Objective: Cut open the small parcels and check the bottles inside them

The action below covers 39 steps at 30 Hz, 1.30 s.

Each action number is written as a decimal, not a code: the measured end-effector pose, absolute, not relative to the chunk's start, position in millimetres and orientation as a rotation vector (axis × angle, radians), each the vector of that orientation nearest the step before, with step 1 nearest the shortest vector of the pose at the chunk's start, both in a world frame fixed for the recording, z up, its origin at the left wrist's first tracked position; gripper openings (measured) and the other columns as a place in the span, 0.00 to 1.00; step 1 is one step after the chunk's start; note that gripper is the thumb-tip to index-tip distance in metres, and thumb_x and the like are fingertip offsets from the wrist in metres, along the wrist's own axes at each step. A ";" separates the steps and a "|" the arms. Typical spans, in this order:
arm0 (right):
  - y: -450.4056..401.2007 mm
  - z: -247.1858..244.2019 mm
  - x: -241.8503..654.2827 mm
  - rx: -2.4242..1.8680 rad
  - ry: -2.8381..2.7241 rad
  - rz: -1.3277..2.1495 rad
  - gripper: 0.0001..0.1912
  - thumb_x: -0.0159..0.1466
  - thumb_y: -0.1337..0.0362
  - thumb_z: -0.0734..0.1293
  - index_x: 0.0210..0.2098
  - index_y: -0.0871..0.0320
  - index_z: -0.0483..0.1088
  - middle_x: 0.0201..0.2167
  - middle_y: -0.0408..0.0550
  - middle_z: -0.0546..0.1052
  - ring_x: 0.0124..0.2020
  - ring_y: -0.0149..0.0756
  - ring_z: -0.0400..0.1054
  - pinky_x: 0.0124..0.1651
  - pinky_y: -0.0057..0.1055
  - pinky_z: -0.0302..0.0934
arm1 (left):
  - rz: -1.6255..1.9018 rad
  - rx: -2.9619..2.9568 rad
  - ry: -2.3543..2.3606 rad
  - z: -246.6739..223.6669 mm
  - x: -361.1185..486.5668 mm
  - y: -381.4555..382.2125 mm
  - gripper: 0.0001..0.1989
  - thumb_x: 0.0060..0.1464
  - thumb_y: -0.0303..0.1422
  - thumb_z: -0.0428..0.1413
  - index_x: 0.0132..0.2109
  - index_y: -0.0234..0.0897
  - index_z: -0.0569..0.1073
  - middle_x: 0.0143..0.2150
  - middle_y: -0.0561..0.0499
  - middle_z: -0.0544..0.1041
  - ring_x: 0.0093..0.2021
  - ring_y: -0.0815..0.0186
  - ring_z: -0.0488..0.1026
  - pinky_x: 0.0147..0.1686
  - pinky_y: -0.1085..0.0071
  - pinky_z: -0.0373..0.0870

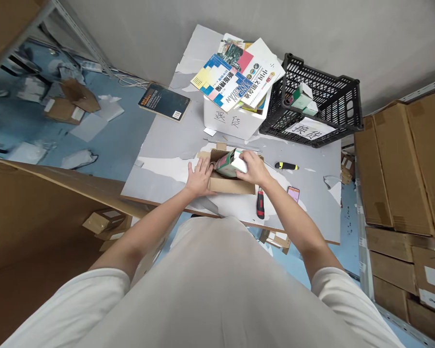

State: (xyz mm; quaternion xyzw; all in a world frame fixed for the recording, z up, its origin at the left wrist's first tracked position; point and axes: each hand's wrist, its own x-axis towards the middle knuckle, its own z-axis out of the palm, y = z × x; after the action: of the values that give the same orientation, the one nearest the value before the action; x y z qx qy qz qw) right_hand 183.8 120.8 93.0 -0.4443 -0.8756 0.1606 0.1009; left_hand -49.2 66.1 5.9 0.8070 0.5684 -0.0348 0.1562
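An opened cardboard box (232, 185) lies on the table in front of me. My right hand (254, 168) grips the right end of a small green and white carton (226, 164), which sits tilted at the box's opening. The carton's lower part is hidden by the box wall. With fingers spread, my left hand (200, 178) rests against the left side of the cardboard box. Just below the box's right corner is a red and black utility knife (260, 205). A yellow and black cutter (286, 166) lies right of my right hand.
Behind the box stands a white bin (232, 123) topped with several books (228, 82). A black plastic crate (313, 106) holds small cartons. There is a phone (293, 194) on the right and a dark book (164, 101) at the left table edge. Cardboard boxes (402, 164) fill the right-hand shelf.
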 end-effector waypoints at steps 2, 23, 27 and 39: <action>116.6 125.9 199.4 -1.275 -2.544 0.417 0.21 0.58 0.54 0.65 0.47 0.58 0.63 0.47 0.58 0.69 0.49 0.51 0.64 0.49 0.42 0.60 | -0.091 2.322 1.618 4.7 -47.6 81.9 0.58 0.37 0.56 0.61 0.69 0.32 0.50 0.72 0.36 0.38 0.70 0.38 0.31 0.61 0.35 0.29; 22.1 19.6 206.1 -1.341 -2.684 0.725 0.20 0.53 0.65 0.69 0.45 0.55 0.64 0.52 0.58 0.67 0.51 0.50 0.63 0.51 0.44 0.62 | 0.075 2.412 1.446 21.8 -58.7 136.3 0.54 0.35 0.60 0.61 0.65 0.34 0.61 0.71 0.36 0.46 0.69 0.34 0.35 0.61 0.34 0.25; 20.7 19.6 210.7 -1.347 -2.639 0.773 0.21 0.54 0.64 0.70 0.46 0.56 0.62 0.53 0.58 0.66 0.54 0.50 0.62 0.53 0.46 0.61 | 0.207 2.406 1.485 35.5 -59.7 112.6 0.46 0.44 0.59 0.56 0.65 0.38 0.60 0.71 0.39 0.47 0.70 0.36 0.36 0.61 0.35 0.27; 17.8 43.4 222.1 -1.382 -2.398 0.885 0.17 0.68 0.62 0.56 0.54 0.56 0.66 0.59 0.58 0.66 0.61 0.43 0.61 0.61 0.46 0.58 | 0.584 1.587 1.433 17.8 22.4 9.9 0.26 0.59 0.44 0.50 0.59 0.34 0.68 0.57 0.41 0.73 0.56 0.58 0.71 0.56 0.63 0.67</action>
State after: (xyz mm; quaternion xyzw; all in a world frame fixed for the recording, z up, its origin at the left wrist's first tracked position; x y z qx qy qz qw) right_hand 222.1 17.8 43.4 -0.4723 -0.8195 0.3024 0.1177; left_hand 22.4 9.9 17.8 0.6406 0.5788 0.2356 0.4462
